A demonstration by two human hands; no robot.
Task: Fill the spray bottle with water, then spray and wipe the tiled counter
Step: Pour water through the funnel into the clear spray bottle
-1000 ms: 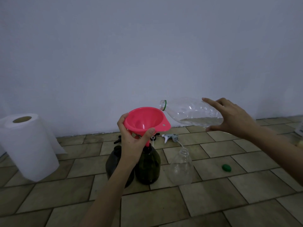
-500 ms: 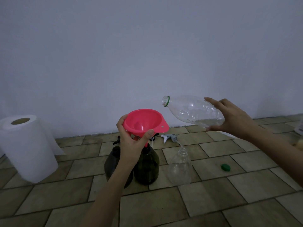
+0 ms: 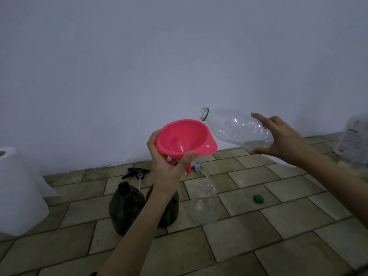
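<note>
Gripping pink funnel (image 3: 184,139), left hand (image 3: 169,166); right hand (image 3: 282,138) clasping tilted water bottle (image 3: 237,128) just beside.

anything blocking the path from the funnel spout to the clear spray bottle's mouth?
Nothing visible does. The left hand holds the pink funnel lifted off the dark green bottle; the clear spray bottle stands uncapped just right of it, with open air between its mouth and the spout.
</note>
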